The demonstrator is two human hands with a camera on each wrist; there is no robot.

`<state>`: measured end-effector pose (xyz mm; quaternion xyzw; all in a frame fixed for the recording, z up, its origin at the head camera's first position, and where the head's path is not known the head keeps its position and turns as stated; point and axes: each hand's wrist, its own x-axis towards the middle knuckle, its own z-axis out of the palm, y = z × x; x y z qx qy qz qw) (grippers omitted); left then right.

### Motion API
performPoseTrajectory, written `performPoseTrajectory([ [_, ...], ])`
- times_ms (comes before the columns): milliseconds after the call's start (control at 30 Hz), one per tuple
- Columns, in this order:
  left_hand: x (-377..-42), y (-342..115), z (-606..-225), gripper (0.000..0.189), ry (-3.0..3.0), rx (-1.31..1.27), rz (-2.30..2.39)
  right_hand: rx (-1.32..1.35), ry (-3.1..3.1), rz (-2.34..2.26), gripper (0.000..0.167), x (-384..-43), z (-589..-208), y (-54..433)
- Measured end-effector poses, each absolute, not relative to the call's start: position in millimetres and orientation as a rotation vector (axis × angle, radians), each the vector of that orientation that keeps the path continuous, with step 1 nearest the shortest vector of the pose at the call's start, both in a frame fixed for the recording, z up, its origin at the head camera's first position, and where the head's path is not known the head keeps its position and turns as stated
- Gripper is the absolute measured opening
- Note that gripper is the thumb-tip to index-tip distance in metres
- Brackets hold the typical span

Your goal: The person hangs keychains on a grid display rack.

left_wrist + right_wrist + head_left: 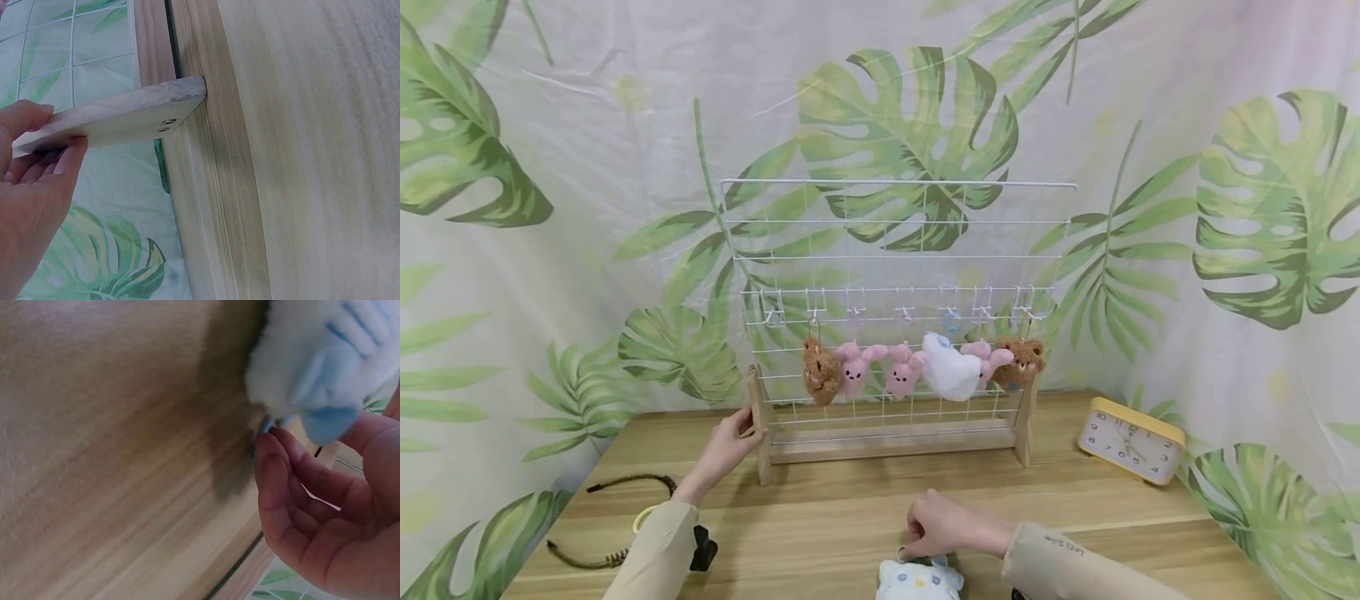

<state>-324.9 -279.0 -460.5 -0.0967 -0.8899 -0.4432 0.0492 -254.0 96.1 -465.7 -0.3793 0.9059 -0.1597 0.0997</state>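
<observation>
My left hand grips the wooden side post of a white wire grid rack. In the left wrist view, thumb and fingers lie on opposite faces of that wooden post. Near the table's front, my right hand pinches the ring at the top of a white plush keychain with blue eyes and a yellow nose. Seen from the right wrist, the plush keychain has a blue bow, and the fingertips of the right hand meet beside it; the ring is mostly hidden.
Hooks on the grid carry a brown plush, pink rabbit plushes, a white plush and a brown bear. A yellow alarm clock stands at the right. A dark headband lies on the wooden table at left.
</observation>
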Motion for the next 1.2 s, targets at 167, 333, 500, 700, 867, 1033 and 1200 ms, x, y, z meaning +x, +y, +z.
performPoseTrajectory([
  [167,-324.7,-278.6,-459.4,0.059,-2.717,-0.275,-1.342,-1.045,2.700,-0.508,0.042,-256.8,-475.0,91.5],
  [333,-325.6,-279.0,-459.3,0.059,-2.723,-0.281,-1.348,-1.001,2.666,-0.510,0.036,-258.5,-475.6,86.6],
  [500,-325.4,-278.8,-459.0,0.061,-2.730,-0.286,-1.360,-1.058,2.660,-0.518,0.021,-258.7,-473.6,86.7],
  [700,-325.0,-279.5,-459.9,0.061,-2.729,-0.283,-1.364,-1.076,2.680,-0.547,0.017,-256.9,-467.7,91.6],
  [867,-325.8,-280.4,-459.9,0.060,-2.720,-0.297,-1.358,-1.021,2.685,-0.563,0.015,-256.7,-467.6,94.3],
  [1033,-326.2,-280.6,-461.1,0.058,-2.720,-0.292,-1.350,-1.014,2.707,-0.532,0.017,-258.2,-470.6,94.7],
  [1200,-326.1,-280.6,-461.4,0.058,-2.713,-0.298,-1.351,-1.019,2.697,-0.536,0.022,-259.7,-468.1,92.7],
])
